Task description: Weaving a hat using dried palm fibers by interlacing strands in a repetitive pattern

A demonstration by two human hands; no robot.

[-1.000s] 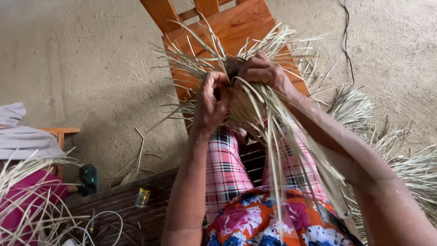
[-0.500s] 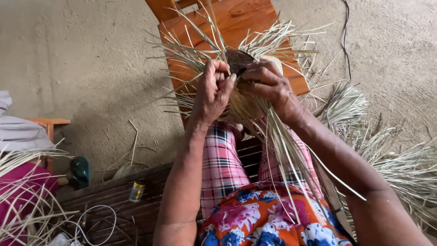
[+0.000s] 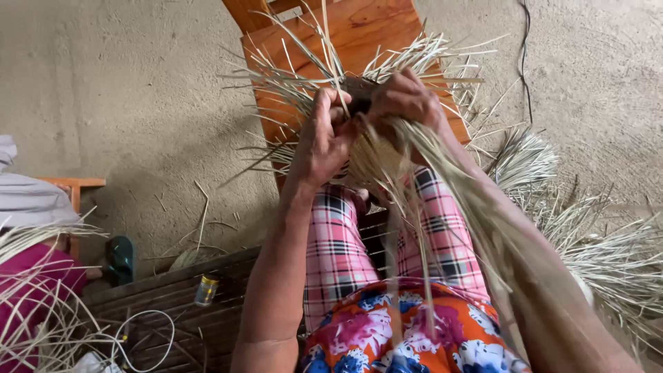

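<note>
A half-woven piece of pale straw (image 3: 369, 162) rests over my knees, with loose strands fanning out over a wooden chair seat (image 3: 366, 31) in front. My left hand (image 3: 323, 138) pinches strands at the top left of the weaving. Close beside it, my right hand (image 3: 407, 100) grips the top edge, where a dark part (image 3: 358, 93) shows between the two hands. Long strands (image 3: 476, 214) trail down along my right forearm. My legs are in pink checked cloth (image 3: 335, 245).
A heap of loose straw (image 3: 608, 249) lies on the floor at the right. A dark slatted bench (image 3: 166, 304) holds a small yellow-labelled bottle (image 3: 206, 290) and a white cord. Another person in magenta (image 3: 27, 276) sits at the left with straw. A black cable (image 3: 525, 62) crosses the floor.
Both hands have drawn closer together at the top of the weaving. My right hand has shifted left, and the view has tilted slightly.
</note>
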